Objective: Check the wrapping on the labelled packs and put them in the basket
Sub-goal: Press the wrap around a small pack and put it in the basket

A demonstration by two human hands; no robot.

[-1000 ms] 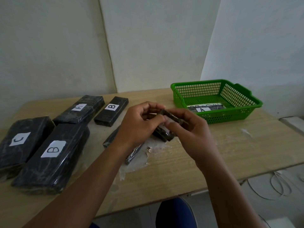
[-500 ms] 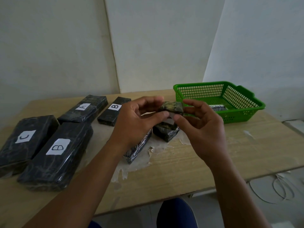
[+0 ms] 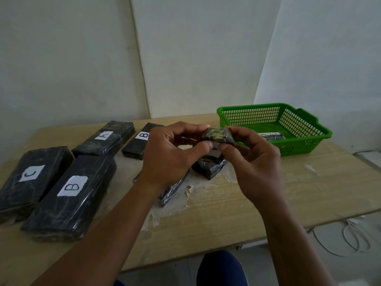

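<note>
Above the middle of the table (image 3: 268, 203), a small wrapped pack (image 3: 218, 135) held up between both hands, clear of the surface. Long axis runs left to right across the view. Left hand (image 3: 171, 155) pinches its left end, thumb under, fingers curled over the top; right hand (image 3: 255, 162) pinches the right end the same way. A white label shows in part just below the pack, behind the thumbs; letter not readable.

Judged step: inspecting the wrap, pack not yet on its way to the basket.

Green basket (image 3: 305, 145) sits at the far right corner of the table, to the right of and beyond the held pack. Right hand is the nearer one to it. The basket's near-left rim lies between pack and basket floor, so the pack would need to go over that rim. One labelled pack (image 3: 270, 136) already lies inside; open floor beside it.

Directly under the hands, on the table: another dark pack (image 3: 210, 168) and a second one (image 3: 171, 193) partly hidden by the left wrist, with a torn patch of table facing (image 3: 198, 188) around them.

Along the left side: pack B (image 3: 70, 195), pack C (image 3: 31, 178) at the left edge, pack A (image 3: 105, 137), a slimmer pack B (image 3: 140, 141) toward the far edge. All well apart from the basket.
</note>
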